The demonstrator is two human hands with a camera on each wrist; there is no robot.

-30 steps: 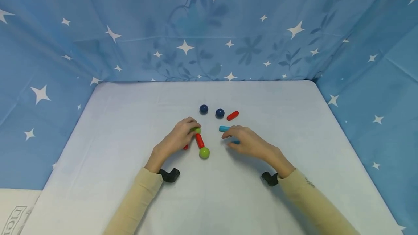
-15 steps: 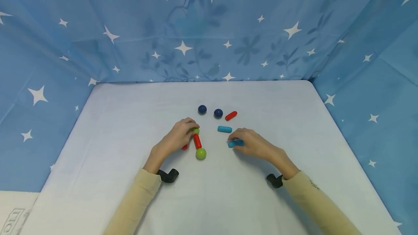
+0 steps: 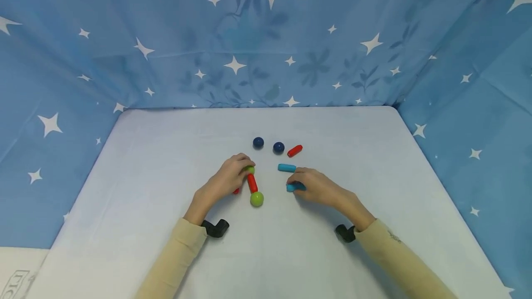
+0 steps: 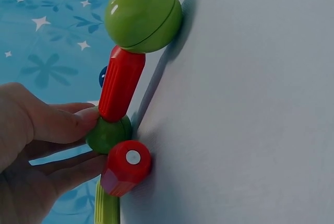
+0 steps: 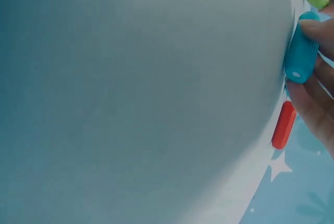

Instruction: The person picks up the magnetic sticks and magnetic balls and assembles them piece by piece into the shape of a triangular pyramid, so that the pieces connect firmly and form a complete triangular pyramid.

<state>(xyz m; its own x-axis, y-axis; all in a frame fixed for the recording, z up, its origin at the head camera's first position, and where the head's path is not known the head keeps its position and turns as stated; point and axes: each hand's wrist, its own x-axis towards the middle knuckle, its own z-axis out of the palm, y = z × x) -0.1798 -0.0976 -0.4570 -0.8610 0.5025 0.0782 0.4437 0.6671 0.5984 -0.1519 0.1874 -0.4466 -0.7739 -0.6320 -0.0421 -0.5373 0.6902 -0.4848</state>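
My left hand (image 3: 227, 176) pinches a small green ball (image 4: 108, 136) between thumb and fingers. A red magnetic rod (image 4: 122, 85) joins that ball to a second green ball (image 3: 256, 199) nearer me. Another red rod (image 4: 128, 169), with a pale round spot on its end, sits against the held ball, mostly hidden by the hand in the head view. To the right, my right hand (image 3: 320, 188) pinches a blue rod (image 5: 301, 54) close over the table. A second blue rod (image 3: 287, 168) lies just beyond its fingertips.
Two dark blue balls, a left one (image 3: 258, 142) and a right one (image 3: 278, 147), lie farther back beside a loose red rod (image 3: 295, 151). Below the left fingers shows a yellow-green rod (image 4: 107, 205). A blue star-patterned curtain (image 3: 166, 68) surrounds the white table (image 3: 166, 142).
My right hand has closed its fingers on the nearer blue rod and shifted it slightly left, toward the green balls. The left hand keeps its hold on the green ball.
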